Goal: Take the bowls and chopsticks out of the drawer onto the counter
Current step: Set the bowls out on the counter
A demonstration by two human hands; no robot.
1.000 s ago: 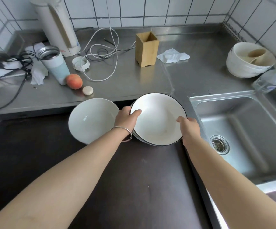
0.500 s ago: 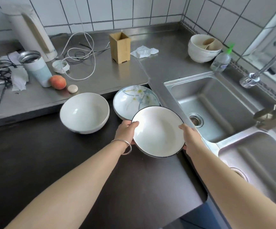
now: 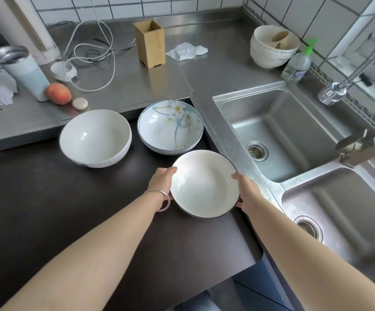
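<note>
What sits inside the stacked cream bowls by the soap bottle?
A tan cup lies tilted inside the top cream bowl. Whatever is beneath the cup is hidden.

You held a white round ceramic bowl with a thin black rim [image 3: 204, 184]. Behind it sat a pale blue-white bowl painted with yellow-centred white flowers and blue-green stems [image 3: 170, 125], and beside that a plain glossy white deep bowl [image 3: 95, 138]. All three were over a dark brown matte surface [image 3: 47, 209]. On the grey brushed-steel counter [image 3: 215, 70] you had a light tan wooden square holder [image 3: 150, 47], an orange-red peach [image 3: 58, 93] and a clear bottle with a bright green pump [image 3: 298, 62].
</note>
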